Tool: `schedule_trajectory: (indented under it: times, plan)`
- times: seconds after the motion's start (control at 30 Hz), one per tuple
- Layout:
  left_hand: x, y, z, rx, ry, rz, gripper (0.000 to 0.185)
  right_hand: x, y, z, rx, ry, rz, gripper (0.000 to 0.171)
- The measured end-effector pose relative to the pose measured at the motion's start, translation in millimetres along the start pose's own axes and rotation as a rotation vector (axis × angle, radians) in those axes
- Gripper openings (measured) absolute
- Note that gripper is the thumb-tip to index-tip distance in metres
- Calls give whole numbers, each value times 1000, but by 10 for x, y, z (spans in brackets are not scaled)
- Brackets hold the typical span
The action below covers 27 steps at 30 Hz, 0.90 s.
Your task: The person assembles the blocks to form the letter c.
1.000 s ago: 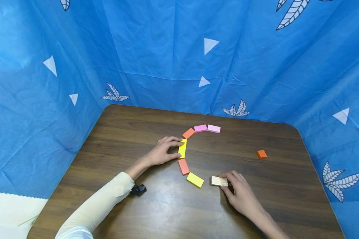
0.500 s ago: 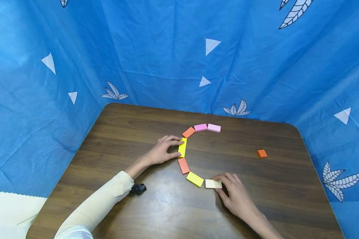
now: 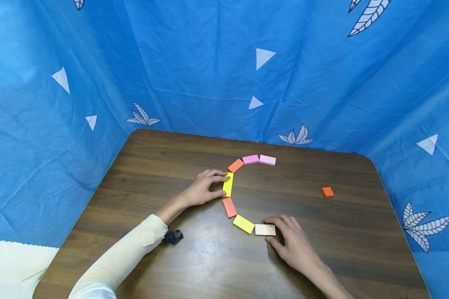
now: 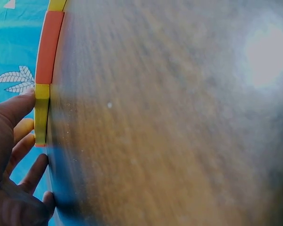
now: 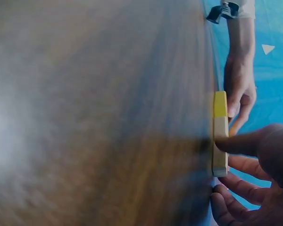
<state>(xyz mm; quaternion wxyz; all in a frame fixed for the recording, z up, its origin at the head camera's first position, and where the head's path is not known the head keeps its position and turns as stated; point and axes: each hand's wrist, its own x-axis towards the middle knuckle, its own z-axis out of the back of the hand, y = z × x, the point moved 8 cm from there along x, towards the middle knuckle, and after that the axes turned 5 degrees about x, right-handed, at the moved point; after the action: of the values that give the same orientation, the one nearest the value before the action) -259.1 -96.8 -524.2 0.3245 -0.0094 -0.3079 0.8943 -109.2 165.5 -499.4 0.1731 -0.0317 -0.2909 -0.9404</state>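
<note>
Overhead, flat rectangular blocks curve across the wood-grain worktop. Left hand pinches the yellow block; right hand pinches the pale wooden block. Up close, right fingers clasp its thin edge.
</note>
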Motion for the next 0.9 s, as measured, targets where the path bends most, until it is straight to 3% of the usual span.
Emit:
schedule_trajectory:
  times: [0.2, 0.43, 0.57, 0.73, 0.9]
  plan:
    - [-10, -22, 8, -16, -4, 9, 54, -14, -55, -9, 5, 66, -24, 70]
    - [-10, -1, -4, -22, -4, 18, 54, -5, -237, 127, 79, 61, 1, 62]
    - [-10, -45, 28, -11, 17, 37, 55, 88, -570, 445, 82, -19, 0, 55]
    - [3, -74, 34, 23, 37, 44, 55, 200, -1126, 935, 89, -148, -106, 48]
    - [1, -60, 10, 26, 73, 68, 56, 254, -1527, 1180, 11, -162, -194, 52]
